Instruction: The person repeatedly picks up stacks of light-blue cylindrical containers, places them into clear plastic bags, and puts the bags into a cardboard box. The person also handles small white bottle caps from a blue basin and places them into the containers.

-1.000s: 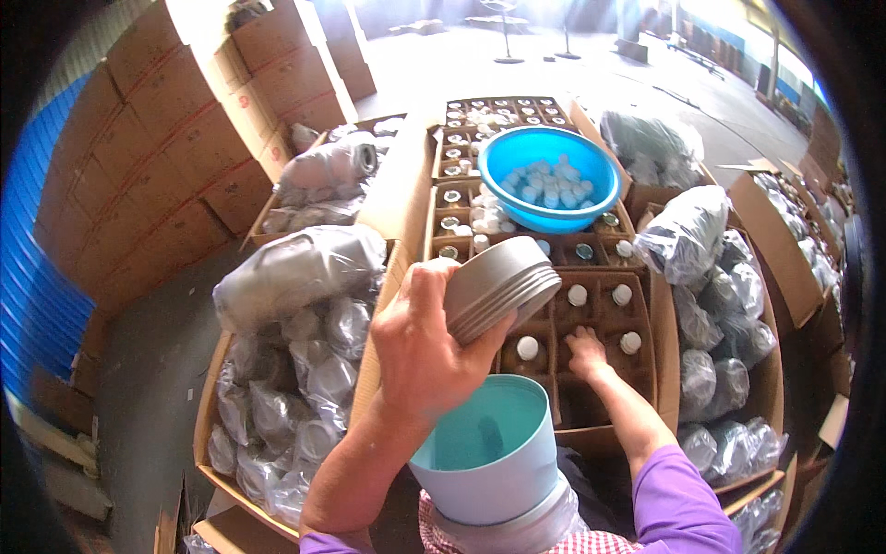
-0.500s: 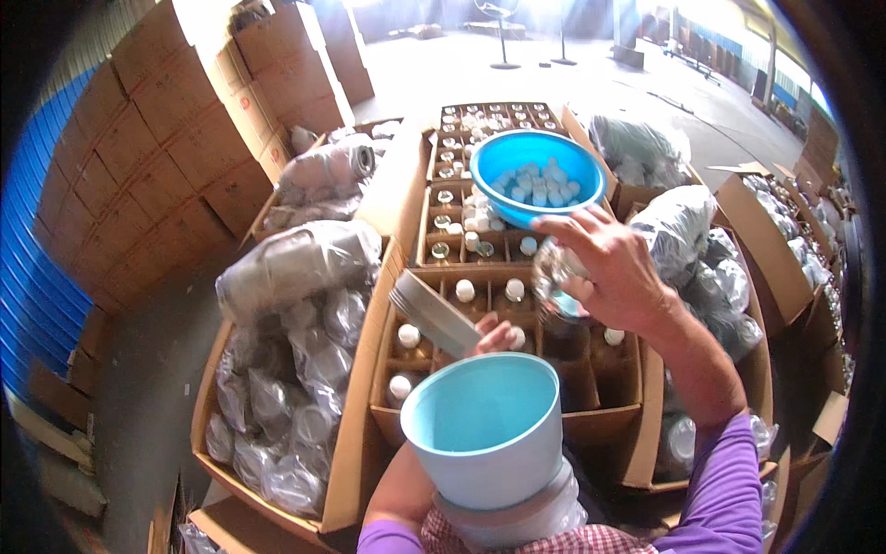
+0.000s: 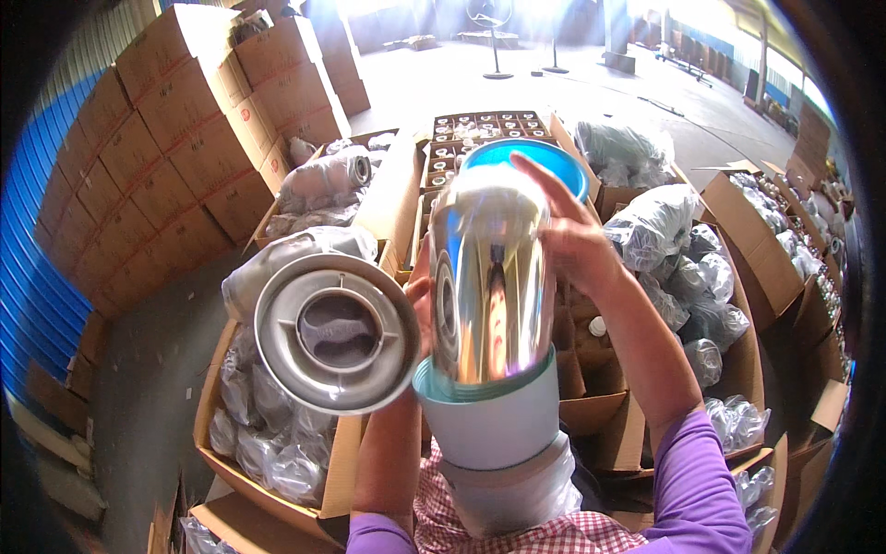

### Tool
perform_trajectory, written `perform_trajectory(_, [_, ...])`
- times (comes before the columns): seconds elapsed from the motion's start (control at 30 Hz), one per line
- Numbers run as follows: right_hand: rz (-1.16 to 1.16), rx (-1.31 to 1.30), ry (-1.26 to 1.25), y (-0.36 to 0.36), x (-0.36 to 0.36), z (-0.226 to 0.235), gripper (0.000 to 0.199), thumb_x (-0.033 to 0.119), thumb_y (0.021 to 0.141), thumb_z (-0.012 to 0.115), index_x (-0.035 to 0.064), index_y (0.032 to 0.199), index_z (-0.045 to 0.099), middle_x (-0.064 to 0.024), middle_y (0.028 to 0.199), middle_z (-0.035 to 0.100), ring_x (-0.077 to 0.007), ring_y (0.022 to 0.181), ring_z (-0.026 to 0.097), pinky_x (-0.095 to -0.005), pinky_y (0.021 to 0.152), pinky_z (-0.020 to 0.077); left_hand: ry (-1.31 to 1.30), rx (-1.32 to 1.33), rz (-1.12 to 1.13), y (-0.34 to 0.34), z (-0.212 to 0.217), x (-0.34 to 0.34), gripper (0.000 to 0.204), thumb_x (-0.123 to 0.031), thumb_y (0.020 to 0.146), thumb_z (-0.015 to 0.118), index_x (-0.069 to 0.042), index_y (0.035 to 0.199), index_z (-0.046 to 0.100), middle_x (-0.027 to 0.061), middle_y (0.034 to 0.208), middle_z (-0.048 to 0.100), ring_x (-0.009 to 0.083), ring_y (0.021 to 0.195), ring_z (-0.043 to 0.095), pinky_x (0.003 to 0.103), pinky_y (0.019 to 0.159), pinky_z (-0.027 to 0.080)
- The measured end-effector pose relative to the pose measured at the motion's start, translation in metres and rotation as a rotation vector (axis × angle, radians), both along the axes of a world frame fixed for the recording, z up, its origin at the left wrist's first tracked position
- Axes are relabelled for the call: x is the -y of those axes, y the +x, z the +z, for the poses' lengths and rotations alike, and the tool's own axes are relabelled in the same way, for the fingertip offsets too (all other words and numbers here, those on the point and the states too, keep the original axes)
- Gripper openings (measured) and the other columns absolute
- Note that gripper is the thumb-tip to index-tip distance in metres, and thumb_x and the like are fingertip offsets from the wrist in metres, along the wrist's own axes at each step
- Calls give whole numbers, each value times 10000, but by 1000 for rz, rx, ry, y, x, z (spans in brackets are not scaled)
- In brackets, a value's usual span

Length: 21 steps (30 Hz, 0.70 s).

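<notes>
The right hand (image 3: 583,235) held a silvery liner (image 3: 489,277) upright, its lower end at the mouth of a pale blue cup (image 3: 494,429). The left hand (image 3: 420,300), just beside the liner, held a grey ring (image 3: 293,332). Behind the liner a blue basin (image 3: 574,166) showed in part. Open boxes (image 3: 349,462) of bagged parts (image 3: 277,457) stood on both sides, cartons (image 3: 175,138) rose at the left, and a fan (image 3: 498,57) stood far back on the bright floor (image 3: 425,78)

Hands (image 3: 580,240): two
Flask (image 3: 494,286): one, between hands
Disc (image 3: 288,355): one, at left hand (image 3: 421,297)
Cup (image 3: 489,425): one, below hands
Basin (image 3: 569,168): one, beyond right hand (image 3: 580,240)
</notes>
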State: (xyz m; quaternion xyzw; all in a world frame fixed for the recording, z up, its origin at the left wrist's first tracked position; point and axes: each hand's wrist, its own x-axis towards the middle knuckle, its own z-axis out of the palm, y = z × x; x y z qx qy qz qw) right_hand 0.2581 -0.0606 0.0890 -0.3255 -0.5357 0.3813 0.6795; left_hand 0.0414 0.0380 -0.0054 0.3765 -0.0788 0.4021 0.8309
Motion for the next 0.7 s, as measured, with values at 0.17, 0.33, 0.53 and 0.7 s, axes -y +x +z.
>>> perform_trajectory(0.17, [407, 147, -192, -16, 27, -45, 871, 263, 575, 861, 47, 1350, 528, -116, 1290, 587, -236, 1197, 536, -386, 1074, 357, 156, -2, -16, -18, 9, 22, 583, -447, 870, 640, -28, 1251, 505, 242, 1493, 323, 393, 1377, 329, 622, 1055, 343])
perform_trajectory(0.33, [508, 676, -317, -25, 28, -11, 542, 268, 693, 769, 54, 1182, 674, -135, 1111, 687, -231, 972, 656, -368, 867, 500, 238, 7, -49, -17, 9, 31, 605, -462, 873, 630, -14, 1256, 493, 251, 1486, 330, 399, 1375, 329, 626, 1039, 359])
perform_trajectory(0.53, [384, 951, -421, -33, 38, -2, 418, 257, 669, 787, 65, 1037, 736, -113, 963, 711, -215, 882, 675, -345, 791, 517, -272, -23, -12, -10, 16, 16, 694, -450, 913, 568, -47, 1435, 350, 231, 1451, 384, 447, 1273, 442, 688, 988, 367])
perform_trajectory(0.7, [182, 401, -290, -26, 41, -38, 299, 203, 777, 749, 18, 1011, 727, -86, 943, 707, -171, 874, 654, -303, 817, 514, 438, -322, 1328, -29, 4, 16, 563, -354, 885, 644, 8, 1289, 494, 150, 1193, 571, 262, 1095, 572, 417, 911, 494])
